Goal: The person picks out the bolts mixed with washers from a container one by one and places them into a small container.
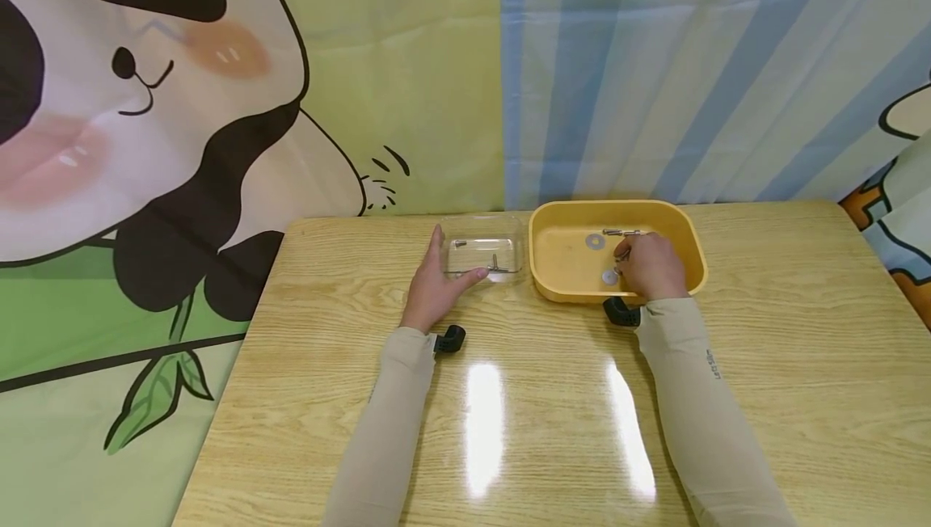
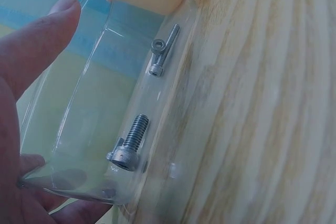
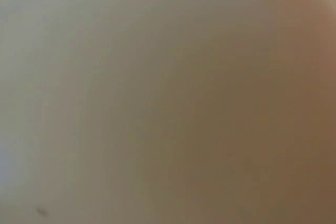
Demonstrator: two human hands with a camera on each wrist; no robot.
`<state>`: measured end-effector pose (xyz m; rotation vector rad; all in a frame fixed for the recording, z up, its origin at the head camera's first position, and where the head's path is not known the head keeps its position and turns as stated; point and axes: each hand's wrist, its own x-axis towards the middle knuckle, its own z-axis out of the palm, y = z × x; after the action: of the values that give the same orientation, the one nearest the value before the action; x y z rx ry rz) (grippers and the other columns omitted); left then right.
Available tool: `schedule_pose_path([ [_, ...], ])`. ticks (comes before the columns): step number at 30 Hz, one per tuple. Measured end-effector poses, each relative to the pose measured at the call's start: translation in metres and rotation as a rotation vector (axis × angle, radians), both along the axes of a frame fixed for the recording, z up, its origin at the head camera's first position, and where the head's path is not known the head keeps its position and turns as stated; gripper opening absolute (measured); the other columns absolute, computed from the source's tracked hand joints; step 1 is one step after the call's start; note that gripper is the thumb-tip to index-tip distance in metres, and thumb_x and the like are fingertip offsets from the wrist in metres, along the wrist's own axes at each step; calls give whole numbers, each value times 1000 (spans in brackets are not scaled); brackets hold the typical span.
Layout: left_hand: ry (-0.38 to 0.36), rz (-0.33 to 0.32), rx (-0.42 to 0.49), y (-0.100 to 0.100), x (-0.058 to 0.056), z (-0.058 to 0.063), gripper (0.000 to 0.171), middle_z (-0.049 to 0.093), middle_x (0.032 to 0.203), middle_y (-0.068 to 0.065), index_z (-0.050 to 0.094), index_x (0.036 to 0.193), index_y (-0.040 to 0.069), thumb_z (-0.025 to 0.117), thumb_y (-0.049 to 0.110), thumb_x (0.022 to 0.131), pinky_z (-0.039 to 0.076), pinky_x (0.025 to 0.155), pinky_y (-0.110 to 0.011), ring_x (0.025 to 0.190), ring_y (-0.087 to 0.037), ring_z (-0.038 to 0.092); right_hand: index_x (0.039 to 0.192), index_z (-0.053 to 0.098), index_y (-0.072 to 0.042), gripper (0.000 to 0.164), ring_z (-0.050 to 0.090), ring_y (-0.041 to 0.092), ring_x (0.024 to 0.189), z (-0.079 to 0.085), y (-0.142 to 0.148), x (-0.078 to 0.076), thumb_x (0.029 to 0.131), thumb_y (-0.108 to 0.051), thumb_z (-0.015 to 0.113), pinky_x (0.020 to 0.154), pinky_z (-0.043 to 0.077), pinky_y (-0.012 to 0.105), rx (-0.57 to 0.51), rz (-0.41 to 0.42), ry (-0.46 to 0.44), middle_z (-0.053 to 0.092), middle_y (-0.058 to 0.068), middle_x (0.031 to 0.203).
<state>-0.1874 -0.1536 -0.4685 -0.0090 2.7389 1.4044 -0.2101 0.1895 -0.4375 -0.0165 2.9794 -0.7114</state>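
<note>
My left hand (image 1: 434,288) rests against the left end and near side of a clear plastic box (image 1: 483,224), thumb and fingers spread around its corner. Several metal socket-head screws (image 2: 131,142) lie inside that box, some long, some short. Over the yellow bin (image 1: 545,293), my right hand (image 1: 655,266) reaches in with fingers curled, pinching what looks like a small metal screw (image 1: 623,255); the fingers partly hide it. Two flat washers, an upper washer (image 1: 595,242) and a lower washer (image 1: 609,277), and silvery screws (image 1: 614,232) lie on the bin floor nearby. The right wrist view is only a blur.
Both containers stand side by side near the back edge of the wooden table (image 1: 553,398). A printed curtain (image 1: 414,74) hangs right behind them. Black wrist mounts, a left mount (image 1: 451,339) and a right mount (image 1: 621,313), stick out from the sleeves.
</note>
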Motion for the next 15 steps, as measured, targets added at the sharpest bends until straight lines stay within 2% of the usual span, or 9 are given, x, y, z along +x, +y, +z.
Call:
schedule_pose_path([
  [5,-7,5,-5,0,1,-1,118,16,167,-3,-5,161,35,73,68,79,29,116,-57,148,-35,28,95,74,-3,11,57,44,99,-3,2,0,88,-12,74,81,51,54,21,25,32,67,23,100],
  [11,-1,6,-11,0,-1,-1,118,17,167,-4,-4,162,35,74,66,79,29,116,-58,147,-36,28,96,74,-2,13,58,41,92,-3,2,0,91,-13,69,73,52,51,26,37,54,69,21,94],
  [15,-1,5,-16,1,-1,-2,117,17,167,-4,-4,162,34,75,64,80,29,115,-58,147,-36,29,97,74,-1,15,58,41,89,-4,2,0,94,-15,67,73,52,51,35,49,73,70,20,90],
])
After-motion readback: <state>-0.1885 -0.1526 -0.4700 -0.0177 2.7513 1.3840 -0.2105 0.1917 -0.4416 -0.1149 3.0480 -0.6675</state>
